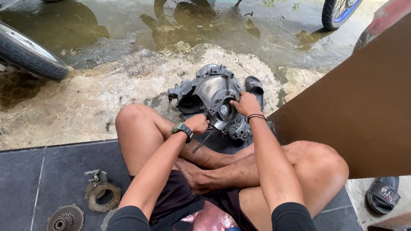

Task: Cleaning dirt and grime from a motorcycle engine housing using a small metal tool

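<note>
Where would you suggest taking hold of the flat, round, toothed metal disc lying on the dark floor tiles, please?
The toothed metal disc lies flat on the dark tile floor, so its faces offer no purchase. It is probably best pinched at the outer rim from above, on the open left side, away from the ring-shaped metal part beside it. Both the left hand and the right hand are at the grey engine cover.

One engine cover [211,99], two sandals [254,86], three tyres [26,52], two clutch parts [102,195].

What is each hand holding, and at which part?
Left hand grips a thin tool at its upper end; right hand steadies the engine cover near its centre.
</note>
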